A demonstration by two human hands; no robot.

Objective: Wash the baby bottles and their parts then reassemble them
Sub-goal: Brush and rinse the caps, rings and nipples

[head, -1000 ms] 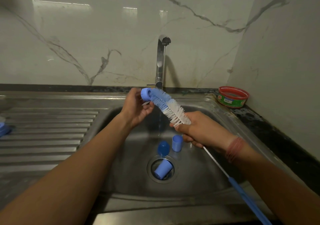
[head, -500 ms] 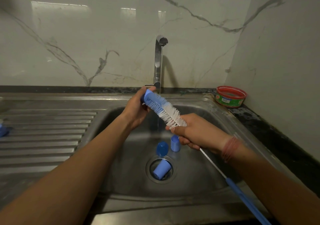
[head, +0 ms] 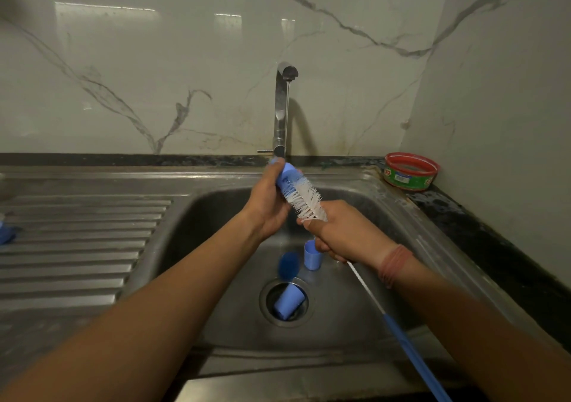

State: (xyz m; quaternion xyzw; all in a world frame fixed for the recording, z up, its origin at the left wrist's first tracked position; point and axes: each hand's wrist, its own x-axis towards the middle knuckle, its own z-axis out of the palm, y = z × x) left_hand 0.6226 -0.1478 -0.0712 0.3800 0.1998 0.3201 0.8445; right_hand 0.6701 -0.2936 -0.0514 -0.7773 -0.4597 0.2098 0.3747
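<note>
Over the steel sink, my left hand grips a small blue bottle cap under the thin stream from the tap. The white bristles of a bottle brush are pushed into that cap. My right hand holds the brush by its wire stem, and the blue handle trails toward the lower right. In the basin lie three more blue parts: a cap standing upright, a round piece, and a cap on its side in the drain.
A ribbed steel drainboard spreads to the left, with a blue item at its far left edge. A red and green round tub sits on the dark counter at the back right corner. Marble walls close in behind and to the right.
The brush has gone deeper into the blue cap, so fewer blue bristles show. Both hands have drawn a little closer together under the tap.
</note>
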